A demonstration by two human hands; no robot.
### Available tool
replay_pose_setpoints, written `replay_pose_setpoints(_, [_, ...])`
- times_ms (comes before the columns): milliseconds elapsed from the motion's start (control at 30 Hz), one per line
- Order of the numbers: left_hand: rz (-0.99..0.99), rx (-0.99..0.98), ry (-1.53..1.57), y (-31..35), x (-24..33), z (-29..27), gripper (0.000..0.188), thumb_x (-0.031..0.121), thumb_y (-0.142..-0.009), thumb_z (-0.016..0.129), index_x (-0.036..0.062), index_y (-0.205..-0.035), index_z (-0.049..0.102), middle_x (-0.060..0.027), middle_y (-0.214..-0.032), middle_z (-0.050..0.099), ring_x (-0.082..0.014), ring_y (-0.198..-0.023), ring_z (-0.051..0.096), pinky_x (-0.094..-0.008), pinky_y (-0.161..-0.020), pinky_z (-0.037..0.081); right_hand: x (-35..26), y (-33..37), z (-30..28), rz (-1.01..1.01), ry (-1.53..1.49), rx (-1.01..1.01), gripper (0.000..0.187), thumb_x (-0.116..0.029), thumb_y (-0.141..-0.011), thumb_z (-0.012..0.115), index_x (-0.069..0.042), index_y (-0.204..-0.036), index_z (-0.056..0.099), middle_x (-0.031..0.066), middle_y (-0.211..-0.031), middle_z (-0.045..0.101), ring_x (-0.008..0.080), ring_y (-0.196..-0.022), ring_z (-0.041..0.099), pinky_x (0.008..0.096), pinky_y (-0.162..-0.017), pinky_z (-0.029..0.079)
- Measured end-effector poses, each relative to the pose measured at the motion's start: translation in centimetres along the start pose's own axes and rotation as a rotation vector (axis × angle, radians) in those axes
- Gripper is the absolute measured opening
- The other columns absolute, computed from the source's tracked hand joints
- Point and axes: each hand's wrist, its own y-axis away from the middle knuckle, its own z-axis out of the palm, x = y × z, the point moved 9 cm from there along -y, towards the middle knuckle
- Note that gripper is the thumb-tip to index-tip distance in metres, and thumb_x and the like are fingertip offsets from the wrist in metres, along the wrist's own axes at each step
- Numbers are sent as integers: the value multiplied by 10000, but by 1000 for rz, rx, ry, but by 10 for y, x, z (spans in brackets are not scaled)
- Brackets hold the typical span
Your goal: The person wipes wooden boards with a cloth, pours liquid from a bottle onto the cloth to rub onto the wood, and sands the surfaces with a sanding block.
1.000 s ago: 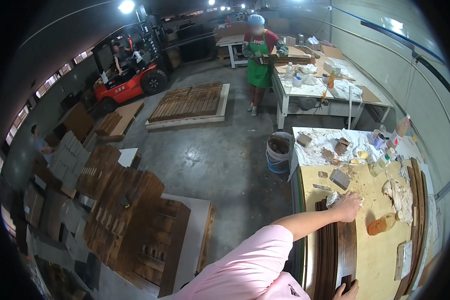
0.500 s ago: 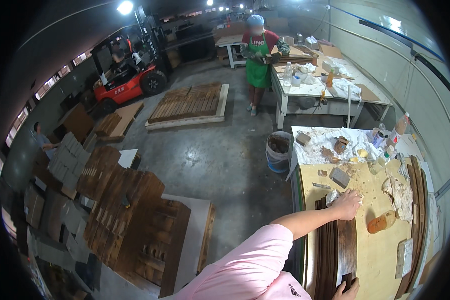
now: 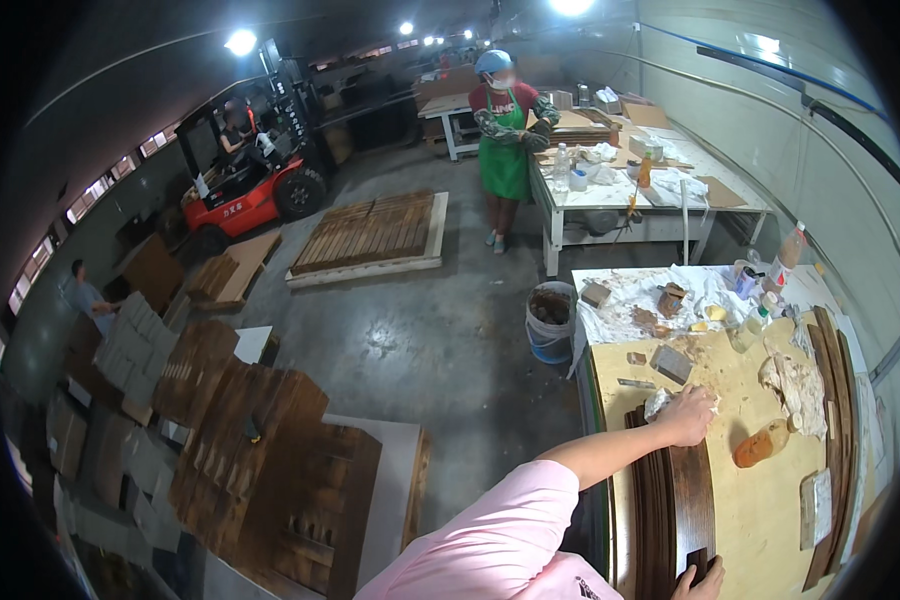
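Note:
My left hand presses a crumpled white cloth onto the far part of a dark brown wooden board. The fingers are closed over the cloth and hide most of it. At the lower edge, my right hand grips the board's near end, beside a small notch, with thumb and fingers on opposite sides. Several more dark boards stand closely stacked along its left side. To the right, on the pale plywood tabletop, lies a bottle of orange-brown liquid.
A grey block, a stained cloth and long brown strips lie about the table. Left of it stands a bucket. A co-worker in a green apron is at another table. Board stacks and a red forklift are left.
The view has shifted slightly. My left hand stays on the cloth at nearly the same spot, and my right hand still grips the board. The co-worker's head and hands have moved.

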Motion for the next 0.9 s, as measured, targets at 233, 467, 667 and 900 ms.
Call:
replay_pose_setpoints(233, [30,40,-31,2,9,-12,240,145,-785,576,4,-873,749,-110,-1166,641,-307,-1195,501,-462,-1089,353,-6,-1,-7,15,8,-3,520,-287,-982,590,61,-1361,514,281,-1283,595,394,-1172,599,479,-1019,491])
replay_pose_setpoints(467, [229,186,380,35,73,29,93,53,-796,561,-7,-790,632,-211,-947,630,-390,-866,592,-498,-826,486,-5,-1,-4,-17,-51,32,480,-254,-973,591,51,-1339,529,290,-1239,603,431,-1120,607,485,-978,498])
replay_pose_setpoints(667, [751,9,379,107,162,44,250,154,-871,612,43,-1086,675,-244,-1277,574,-391,-1292,489,-487,-1100,387,23,0,13,30,-230,137,524,-31,-834,654,59,-1328,505,225,-1197,579,420,-1117,548,479,-983,430])
replay_pose_setpoints(900, [325,-12,256,61,76,14,283,106,-841,629,28,-1106,689,-219,-1263,619,-372,-1284,526,-492,-1130,378,21,2,10,50,-175,107,533,-101,-859,643,57,-1345,491,229,-1202,569,426,-1123,527,496,-985,407])
